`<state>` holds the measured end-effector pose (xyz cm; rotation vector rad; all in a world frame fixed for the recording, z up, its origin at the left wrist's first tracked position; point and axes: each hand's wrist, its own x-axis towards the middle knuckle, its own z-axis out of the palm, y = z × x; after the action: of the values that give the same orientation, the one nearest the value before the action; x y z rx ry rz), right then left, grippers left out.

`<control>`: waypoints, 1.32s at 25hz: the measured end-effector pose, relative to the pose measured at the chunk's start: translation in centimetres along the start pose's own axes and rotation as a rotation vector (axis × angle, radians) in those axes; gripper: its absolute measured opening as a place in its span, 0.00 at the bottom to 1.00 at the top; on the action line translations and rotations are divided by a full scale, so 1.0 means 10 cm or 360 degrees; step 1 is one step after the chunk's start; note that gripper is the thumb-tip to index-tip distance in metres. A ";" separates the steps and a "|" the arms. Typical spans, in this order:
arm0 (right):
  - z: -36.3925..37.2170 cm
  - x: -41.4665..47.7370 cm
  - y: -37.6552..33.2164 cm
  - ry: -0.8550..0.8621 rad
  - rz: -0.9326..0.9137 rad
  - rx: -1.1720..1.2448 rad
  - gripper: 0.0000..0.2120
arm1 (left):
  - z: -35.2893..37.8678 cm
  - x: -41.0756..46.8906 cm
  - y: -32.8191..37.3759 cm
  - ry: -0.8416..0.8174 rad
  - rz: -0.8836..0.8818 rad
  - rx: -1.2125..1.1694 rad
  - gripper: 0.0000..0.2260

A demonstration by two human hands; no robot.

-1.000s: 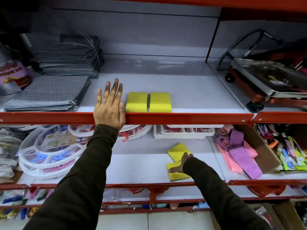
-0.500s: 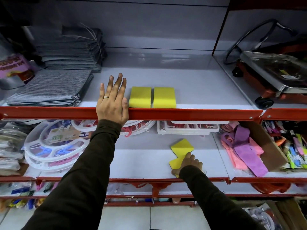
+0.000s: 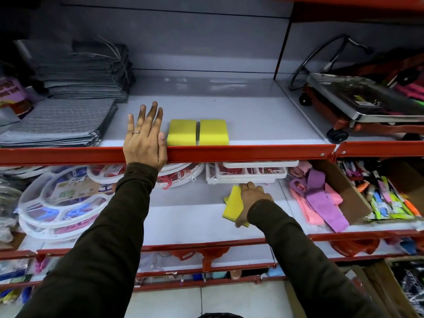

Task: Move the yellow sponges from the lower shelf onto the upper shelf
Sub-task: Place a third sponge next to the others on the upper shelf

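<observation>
So, two yellow sponges [image 3: 197, 132] are already parked side by side on the upper shelf [image 3: 263, 120], just beside the left hand [image 3: 145, 138], which is laid flat and open over the red rail. Down on the lower shelf [image 3: 188, 216], more yellow sponges [image 3: 232, 206] are gripped by the right hand [image 3: 252, 198].

No text can be read: print on the purple packet [image 3: 10, 97] at nine o'clock and the card label [image 3: 75, 190] is too blurred.
</observation>
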<state>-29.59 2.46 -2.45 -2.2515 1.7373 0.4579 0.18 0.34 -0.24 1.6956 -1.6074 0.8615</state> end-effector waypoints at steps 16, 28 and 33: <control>-2.10 0.14 0.13 0.0399 -0.0179 -0.0171 0.55 | -0.06 0.00 0.03 0.0026 -0.0001 -0.0099 0.26; -1.95 0.43 0.26 0.0286 -0.0305 -0.0024 0.45 | -0.04 -0.01 0.01 0.0033 0.0011 -0.0061 0.26; -1.79 -0.17 0.32 0.0637 -0.0588 0.0432 0.28 | -0.03 -0.01 0.01 0.0024 0.0020 -0.0062 0.26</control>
<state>-31.46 -3.85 14.57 -2.4919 1.3771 -0.3060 0.03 0.65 -0.11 1.6504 -1.6160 0.8420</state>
